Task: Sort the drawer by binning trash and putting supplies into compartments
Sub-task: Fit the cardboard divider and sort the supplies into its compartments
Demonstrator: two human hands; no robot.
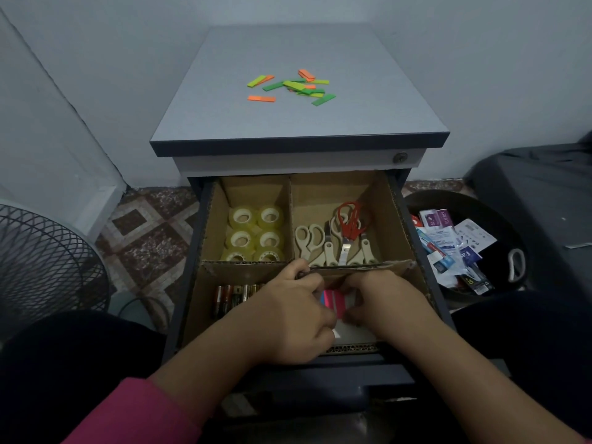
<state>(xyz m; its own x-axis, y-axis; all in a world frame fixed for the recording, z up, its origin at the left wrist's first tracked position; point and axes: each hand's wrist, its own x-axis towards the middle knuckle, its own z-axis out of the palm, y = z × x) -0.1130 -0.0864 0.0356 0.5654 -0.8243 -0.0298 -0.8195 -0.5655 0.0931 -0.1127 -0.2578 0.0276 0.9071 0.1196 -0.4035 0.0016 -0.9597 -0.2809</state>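
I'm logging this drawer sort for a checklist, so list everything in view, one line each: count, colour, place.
tape rolls: six, clear yellowish, back-left compartment.
scissors: several beige, one red, back-right compartment.
batteries: a row, count unclear, front-left compartment.
sticky tabs: pink and blue, front-right compartment, between the hands.
paper strips: many, green and orange, on the cabinet top.
wrappers: a pile, mixed colours, in the black bin, right.
fan: one, black, left on the floor.
left hand: fingers curled, at the tabs.
right hand: fingers curled, at the tabs.
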